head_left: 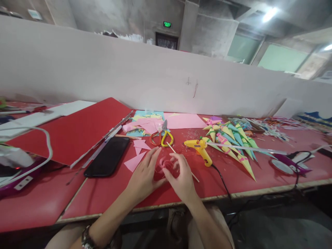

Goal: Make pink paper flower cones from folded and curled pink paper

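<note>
With your left hand [143, 173] spread and your right hand [183, 178] curled, pinching or not I can't tell, the pink coil [163, 162] between them, near the surface's [103, 193] front edge, could unwind if support slackens.

Beyond the hands [183, 178], scissors [164, 127] lie between phone [107, 157] and glue gun [201, 149], apparently overlapping paper [149, 124].

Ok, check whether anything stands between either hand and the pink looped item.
Nothing visible does: the left hand and right hand flank the pink looped item directly. A thin stick passes behind the right hand, not across the item.
</note>
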A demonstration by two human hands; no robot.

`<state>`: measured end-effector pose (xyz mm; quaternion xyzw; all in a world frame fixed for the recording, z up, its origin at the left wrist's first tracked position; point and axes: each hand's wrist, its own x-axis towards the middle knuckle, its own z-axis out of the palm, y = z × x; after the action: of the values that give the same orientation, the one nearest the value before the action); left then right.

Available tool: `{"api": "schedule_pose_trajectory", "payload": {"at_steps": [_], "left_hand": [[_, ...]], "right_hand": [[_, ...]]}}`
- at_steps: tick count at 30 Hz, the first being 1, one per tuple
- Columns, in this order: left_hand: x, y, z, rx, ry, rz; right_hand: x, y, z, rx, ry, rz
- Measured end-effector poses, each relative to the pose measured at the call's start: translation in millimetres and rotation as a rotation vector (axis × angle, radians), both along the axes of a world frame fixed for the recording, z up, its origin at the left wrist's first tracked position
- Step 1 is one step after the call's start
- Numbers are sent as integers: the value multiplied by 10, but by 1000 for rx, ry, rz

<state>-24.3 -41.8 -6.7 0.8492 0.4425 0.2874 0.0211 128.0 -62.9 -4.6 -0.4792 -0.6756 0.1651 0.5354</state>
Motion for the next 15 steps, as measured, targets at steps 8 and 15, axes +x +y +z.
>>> {"api": "schedule_pose_trajectory", "payload": {"at_steps": [8, 15], "left_hand": [[-35, 18, -27, -46, 50, 11], [-392, 147, 467, -119, 184, 304]], "right_hand": [[-36, 14, -5, 25, -32, -46], [-29, 2, -25, -106, -202, 55]]}}
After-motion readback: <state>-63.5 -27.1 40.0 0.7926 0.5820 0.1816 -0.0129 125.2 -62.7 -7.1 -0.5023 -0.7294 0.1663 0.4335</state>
